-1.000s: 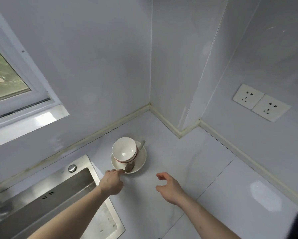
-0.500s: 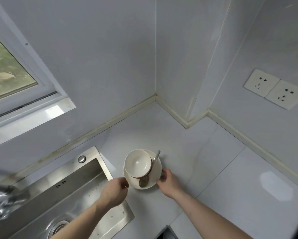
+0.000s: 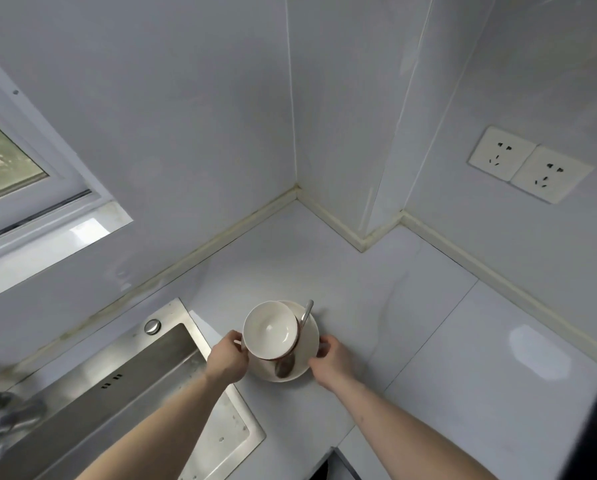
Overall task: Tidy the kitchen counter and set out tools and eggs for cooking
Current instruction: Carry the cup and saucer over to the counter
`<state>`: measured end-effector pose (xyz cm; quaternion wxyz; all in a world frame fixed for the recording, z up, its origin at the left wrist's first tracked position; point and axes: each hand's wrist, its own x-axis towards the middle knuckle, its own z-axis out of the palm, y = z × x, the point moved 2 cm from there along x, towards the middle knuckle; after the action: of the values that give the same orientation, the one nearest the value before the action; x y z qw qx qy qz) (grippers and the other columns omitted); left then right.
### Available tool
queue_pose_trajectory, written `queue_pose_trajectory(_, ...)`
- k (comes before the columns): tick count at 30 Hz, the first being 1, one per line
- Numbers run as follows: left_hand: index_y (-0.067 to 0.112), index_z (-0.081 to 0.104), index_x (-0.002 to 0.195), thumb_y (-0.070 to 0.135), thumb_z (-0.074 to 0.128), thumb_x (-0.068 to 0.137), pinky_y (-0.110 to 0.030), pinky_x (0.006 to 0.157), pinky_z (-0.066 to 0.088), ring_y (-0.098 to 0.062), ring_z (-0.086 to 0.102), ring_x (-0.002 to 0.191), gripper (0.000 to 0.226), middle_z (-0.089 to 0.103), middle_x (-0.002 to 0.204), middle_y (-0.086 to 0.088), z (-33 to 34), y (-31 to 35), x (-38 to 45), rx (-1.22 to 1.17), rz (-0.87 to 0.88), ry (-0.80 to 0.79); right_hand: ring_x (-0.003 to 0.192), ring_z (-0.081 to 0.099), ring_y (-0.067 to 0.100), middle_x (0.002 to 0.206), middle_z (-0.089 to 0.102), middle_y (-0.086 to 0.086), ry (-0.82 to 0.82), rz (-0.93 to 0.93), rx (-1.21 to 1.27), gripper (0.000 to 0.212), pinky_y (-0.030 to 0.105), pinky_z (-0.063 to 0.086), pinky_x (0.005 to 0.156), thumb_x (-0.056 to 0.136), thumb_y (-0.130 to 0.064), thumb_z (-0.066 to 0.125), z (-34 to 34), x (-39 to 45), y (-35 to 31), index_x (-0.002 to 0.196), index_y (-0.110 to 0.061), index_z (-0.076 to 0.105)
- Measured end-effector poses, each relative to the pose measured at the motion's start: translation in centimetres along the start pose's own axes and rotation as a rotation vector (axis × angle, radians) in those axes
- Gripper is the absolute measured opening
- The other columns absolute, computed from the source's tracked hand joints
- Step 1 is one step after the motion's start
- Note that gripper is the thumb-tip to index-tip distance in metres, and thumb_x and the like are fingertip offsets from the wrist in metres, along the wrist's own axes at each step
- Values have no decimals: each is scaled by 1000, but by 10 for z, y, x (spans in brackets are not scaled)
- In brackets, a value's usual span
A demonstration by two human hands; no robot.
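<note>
Left hand [image 3: 227, 360] grips saucer [image 3: 309, 336] rim at 9 o'clock; right hand [image 3: 331, 358] grips it at 3. White cup [image 3: 270, 330] sits on saucer, spoon [image 3: 292, 355] beside it, bowl at 6. Steel sink [image 3: 172, 344] at 8 on counter [image 3: 428, 323].

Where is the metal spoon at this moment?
In the head view, the metal spoon lies on the round white saucer, right of the white cup, between the two hands, beside the steel sink.
</note>
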<state>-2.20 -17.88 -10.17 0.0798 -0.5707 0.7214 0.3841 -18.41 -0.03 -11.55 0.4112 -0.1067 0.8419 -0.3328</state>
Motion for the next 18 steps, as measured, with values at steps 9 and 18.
queue_pose_trajectory(9, 13, 49, 101, 23, 50, 94, -31, 66, 43, -25, 57, 80, 11, 61, 84, 2, 30, 15, -29, 93, 100, -80, 86, 71, 18, 90, 67, -15, 26, 64, 60, 37, 43, 64, 72, 67, -19, 61, -16, -22, 35, 100, -33, 58)
queue_pose_trajectory(18, 21, 49, 92, 27, 50, 93, -38, 69, 56, -26, 66, 78, 5, 65, 88, 2, 52, 19, -59, 86, 173, -175, 94, 65, 18, 102, 66, -6, 90, 104, 139, 34, 38, 59, 81, 74, -10, 60, -37, -68, 67, 99, -32, 51)
